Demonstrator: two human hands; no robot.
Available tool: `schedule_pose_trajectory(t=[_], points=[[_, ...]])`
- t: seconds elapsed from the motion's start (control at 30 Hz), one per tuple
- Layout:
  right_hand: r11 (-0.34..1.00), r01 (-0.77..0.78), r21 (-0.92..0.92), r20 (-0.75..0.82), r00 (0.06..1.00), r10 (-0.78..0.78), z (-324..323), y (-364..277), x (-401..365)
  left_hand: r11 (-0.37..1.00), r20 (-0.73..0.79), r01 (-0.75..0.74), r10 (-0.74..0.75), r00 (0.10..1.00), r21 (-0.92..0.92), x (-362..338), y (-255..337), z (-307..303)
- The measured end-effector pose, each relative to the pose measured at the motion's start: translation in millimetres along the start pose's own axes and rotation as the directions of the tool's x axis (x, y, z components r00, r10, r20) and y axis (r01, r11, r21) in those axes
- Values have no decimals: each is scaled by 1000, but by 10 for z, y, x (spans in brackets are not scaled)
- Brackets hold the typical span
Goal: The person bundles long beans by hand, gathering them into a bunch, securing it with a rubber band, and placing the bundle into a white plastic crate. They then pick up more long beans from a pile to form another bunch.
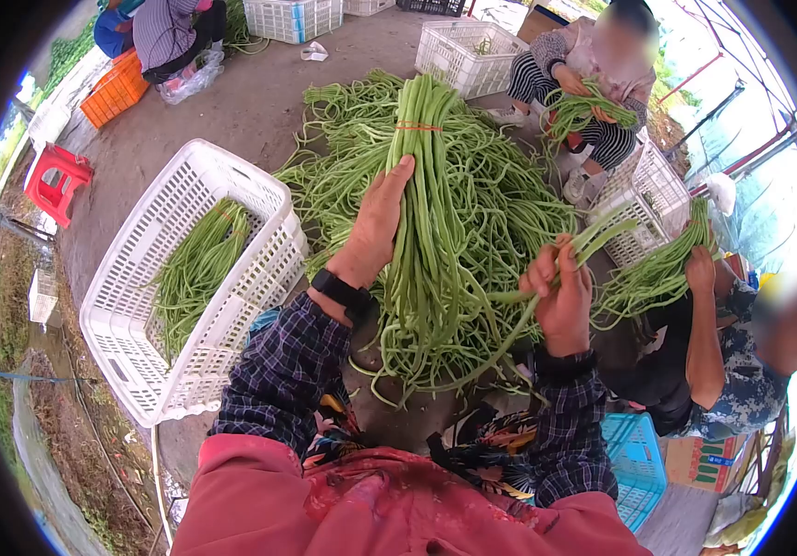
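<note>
A bundle of long beans (421, 185), tied near its top with a red band (419, 126), stands upright in front of me over a large heap of loose long beans (500, 171). My left hand (382, 215), with a black watch on the wrist, is wrapped round the bundle's left side below the band. To the right of the bundle, my right hand (561, 292) is closed on a few long beans (597, 239). Their ends stick out above the fist, and others trail down toward the bundle's lower end.
At my left stands a white crate (130, 306) with bean bundles (202, 269) inside. Two co-workers at the right hold beans; others sit at the far left by an orange crate (113, 90). A red stool (57, 183), a blue basket (634, 463) and a white crate (468, 57) stand around.
</note>
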State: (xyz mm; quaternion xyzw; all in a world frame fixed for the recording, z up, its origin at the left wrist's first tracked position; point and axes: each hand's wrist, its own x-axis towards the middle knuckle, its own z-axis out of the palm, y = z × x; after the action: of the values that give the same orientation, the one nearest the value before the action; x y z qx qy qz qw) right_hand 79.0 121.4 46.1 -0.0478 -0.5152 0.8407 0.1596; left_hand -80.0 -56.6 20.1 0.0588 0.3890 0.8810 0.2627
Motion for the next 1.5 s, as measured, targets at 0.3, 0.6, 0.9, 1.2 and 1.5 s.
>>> schedule_pose_trajectory(t=[0.3, 0.6, 0.9, 1.2, 1.5], points=[[807, 158, -569, 37, 985, -167, 343, 288, 136, 969, 104, 22, -49, 993, 246, -150, -258, 326], [569, 210, -795, 22, 948, -318, 434, 288, 238, 921, 263, -174, 81, 961, 350, -126, -392, 331], [499, 265, -825, 182, 961, -209, 384, 455, 195, 968, 96, -147, 130, 987, 204, -25, -349, 229], [965, -100, -244, 136, 981, 136, -91, 157, -173, 991, -50, -92, 88, 995, -92, 43, 249, -43], [831, 421, 364, -248, 904, -349, -1478, -719, -495, 909, -117, -324, 304, 946, -262, 17, 561, -344]])
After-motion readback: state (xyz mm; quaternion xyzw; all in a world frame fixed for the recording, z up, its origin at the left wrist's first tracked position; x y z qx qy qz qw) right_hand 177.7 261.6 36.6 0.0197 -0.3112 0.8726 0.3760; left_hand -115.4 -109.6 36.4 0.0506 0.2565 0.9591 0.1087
